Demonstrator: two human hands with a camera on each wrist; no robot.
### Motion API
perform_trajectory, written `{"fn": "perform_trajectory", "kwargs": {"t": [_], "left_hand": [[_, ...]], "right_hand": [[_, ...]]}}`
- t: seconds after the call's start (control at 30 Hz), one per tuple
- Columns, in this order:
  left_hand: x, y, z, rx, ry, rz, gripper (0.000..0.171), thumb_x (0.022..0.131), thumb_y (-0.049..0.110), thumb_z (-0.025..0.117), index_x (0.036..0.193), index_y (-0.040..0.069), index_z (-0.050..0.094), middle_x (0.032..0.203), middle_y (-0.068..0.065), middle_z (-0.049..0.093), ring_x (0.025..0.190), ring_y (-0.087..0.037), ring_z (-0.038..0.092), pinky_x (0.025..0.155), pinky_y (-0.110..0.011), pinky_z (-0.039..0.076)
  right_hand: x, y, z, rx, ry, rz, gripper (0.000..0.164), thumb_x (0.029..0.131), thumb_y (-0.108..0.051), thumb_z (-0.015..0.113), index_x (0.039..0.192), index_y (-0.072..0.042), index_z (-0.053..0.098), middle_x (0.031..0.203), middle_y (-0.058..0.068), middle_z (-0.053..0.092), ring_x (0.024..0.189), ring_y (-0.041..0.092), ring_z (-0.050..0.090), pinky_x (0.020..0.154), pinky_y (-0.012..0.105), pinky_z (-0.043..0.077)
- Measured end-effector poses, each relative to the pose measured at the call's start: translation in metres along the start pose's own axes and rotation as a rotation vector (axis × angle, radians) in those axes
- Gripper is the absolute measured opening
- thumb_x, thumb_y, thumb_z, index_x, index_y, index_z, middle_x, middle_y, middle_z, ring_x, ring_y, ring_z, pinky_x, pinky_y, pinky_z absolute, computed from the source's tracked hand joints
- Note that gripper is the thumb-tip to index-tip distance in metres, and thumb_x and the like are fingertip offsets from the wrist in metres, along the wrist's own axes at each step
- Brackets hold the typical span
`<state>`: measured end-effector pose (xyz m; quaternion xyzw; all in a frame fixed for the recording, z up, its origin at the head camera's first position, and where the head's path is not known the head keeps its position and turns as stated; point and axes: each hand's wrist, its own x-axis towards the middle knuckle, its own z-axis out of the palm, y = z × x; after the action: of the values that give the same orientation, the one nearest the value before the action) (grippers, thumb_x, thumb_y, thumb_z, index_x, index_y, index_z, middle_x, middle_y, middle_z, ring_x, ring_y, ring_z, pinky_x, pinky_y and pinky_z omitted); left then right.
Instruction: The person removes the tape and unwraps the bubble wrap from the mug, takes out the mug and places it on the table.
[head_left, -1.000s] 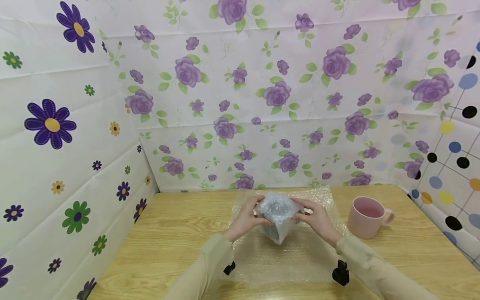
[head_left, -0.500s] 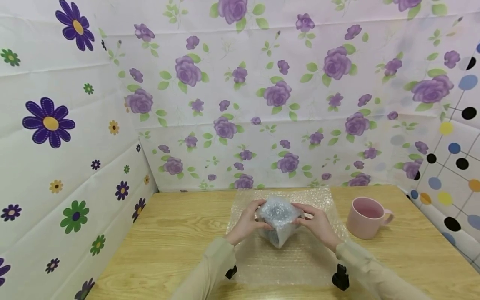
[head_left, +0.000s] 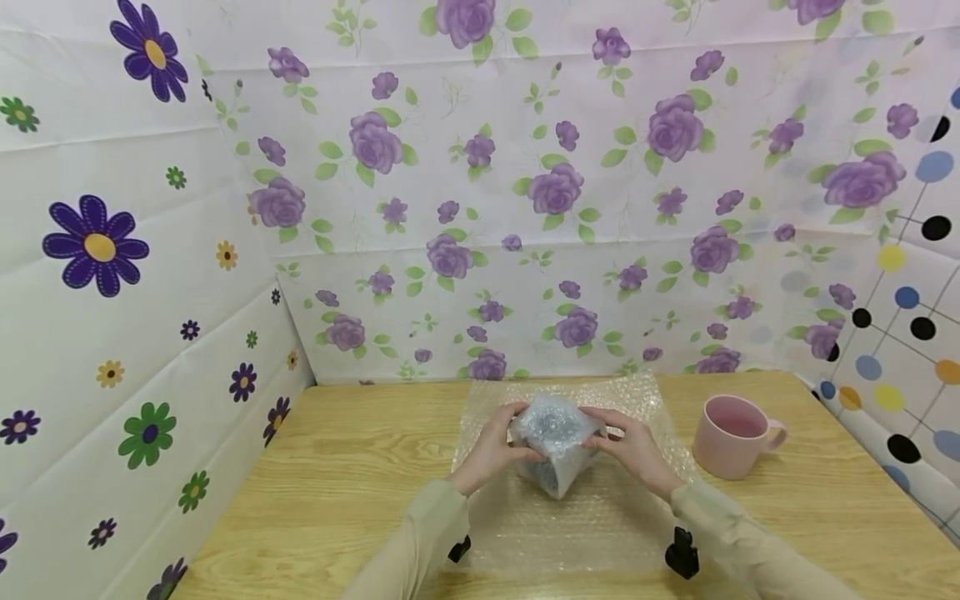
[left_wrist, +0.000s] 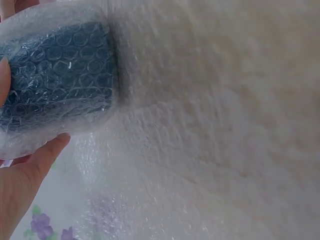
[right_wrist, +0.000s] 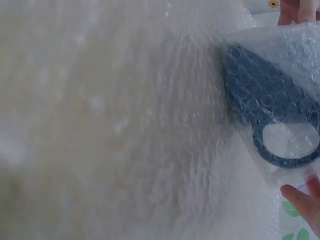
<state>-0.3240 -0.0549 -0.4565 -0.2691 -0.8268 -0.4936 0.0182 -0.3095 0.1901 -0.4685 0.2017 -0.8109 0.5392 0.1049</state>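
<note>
A dark blue mug (head_left: 557,437) stands on a spread sheet of bubble wrap (head_left: 555,533), wrapped in bubble wrap with loose folds over its top. In the right wrist view the mug's handle (right_wrist: 258,145) shows through the clear layer. My left hand (head_left: 491,450) holds the wrapped mug from the left, thumb in front and fingers toward the back. From the right, my right hand (head_left: 636,450) grips it the same way. The left wrist view shows the mug's blue side (left_wrist: 65,65) under the bubbles.
A pink mug (head_left: 731,437) stands to the right on the wooden table (head_left: 352,467), its handle pointing right. Floral sheeting (head_left: 450,167) hangs behind the table, with patterned sheets at both sides.
The wrapped mug has come very slightly nearer to me, with both hands on it. My thumbs and fingers keep nearly the same hold. The pink mug has not moved.
</note>
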Motion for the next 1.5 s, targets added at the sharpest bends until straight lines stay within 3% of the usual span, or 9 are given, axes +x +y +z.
{"fn": "perform_trajectory", "kwargs": {"t": [0.27,0.4,0.6,0.8,1.07,1.33,1.5], "left_hand": [[-0.003,0.002,-0.001,-0.04,-0.018,0.019,0.073,0.068,0.009,0.079,0.128,0.001,0.039,0.125,-0.014,0.038,0.114,-0.031,0.039,0.081,-0.032,0.046],[-0.001,-0.003,-0.001,-0.039,-0.014,0.013,0.073,0.067,0.009,0.08,0.127,0.001,0.04,0.124,-0.014,0.039,0.113,-0.029,0.04,0.078,-0.031,0.047],[0.0,-0.002,-0.004,-0.026,-0.014,0.012,0.073,0.067,0.008,0.08,0.127,-0.001,0.039,0.125,-0.015,0.04,0.112,-0.028,0.041,0.078,-0.027,0.047],[0.0,-0.003,-0.004,-0.043,-0.016,0.013,0.073,0.067,0.008,0.08,0.127,-0.001,0.039,0.124,-0.014,0.041,0.111,-0.027,0.042,0.078,-0.027,0.046],[-0.001,-0.004,-0.002,-0.062,-0.019,0.018,0.073,0.069,0.006,0.079,0.129,-0.001,0.037,0.126,-0.016,0.039,0.113,-0.033,0.04,0.081,-0.04,0.046],[0.0,-0.005,-0.002,-0.019,-0.038,-0.002,0.074,0.07,0.013,0.078,0.129,0.0,0.036,0.127,-0.014,0.038,0.114,-0.028,0.039,0.081,-0.032,0.045],[-0.002,-0.006,-0.003,-0.018,-0.038,0.011,0.073,0.071,0.015,0.078,0.129,0.0,0.037,0.128,-0.014,0.038,0.115,-0.029,0.039,0.082,-0.035,0.045]], "right_hand": [[0.003,-0.01,-0.012,-0.033,-0.096,-0.004,0.052,0.075,-0.018,0.072,0.123,-0.004,0.056,0.124,0.016,0.051,0.115,0.036,0.042,0.088,0.056,0.035],[0.013,-0.005,-0.022,-0.05,-0.16,-0.017,0.053,0.075,-0.026,0.072,0.124,-0.011,0.056,0.126,0.009,0.05,0.115,0.033,0.043,0.092,0.052,0.034],[0.026,-0.014,-0.031,0.028,-0.21,-0.085,0.051,0.078,-0.016,0.07,0.124,-0.003,0.054,0.124,0.014,0.051,0.111,0.037,0.045,0.09,0.05,0.036],[0.038,-0.023,-0.03,0.025,-0.274,-0.108,0.05,0.078,-0.009,0.07,0.125,-0.002,0.053,0.124,0.013,0.051,0.11,0.036,0.046,0.09,0.048,0.037],[0.046,-0.028,-0.026,-0.007,-0.38,-0.106,0.057,0.077,-0.015,0.071,0.128,-0.001,0.049,0.127,0.011,0.048,0.113,0.036,0.043,0.093,0.053,0.031],[0.05,-0.03,-0.018,-0.151,-0.449,-0.156,0.062,0.073,-0.025,0.075,0.126,-0.003,0.052,0.126,0.009,0.049,0.114,0.029,0.044,0.092,0.051,0.034],[0.05,-0.034,-0.016,-0.196,-0.464,-0.149,0.064,0.072,-0.027,0.075,0.126,-0.002,0.052,0.126,0.013,0.047,0.111,0.03,0.047,0.09,0.049,0.036]]}}
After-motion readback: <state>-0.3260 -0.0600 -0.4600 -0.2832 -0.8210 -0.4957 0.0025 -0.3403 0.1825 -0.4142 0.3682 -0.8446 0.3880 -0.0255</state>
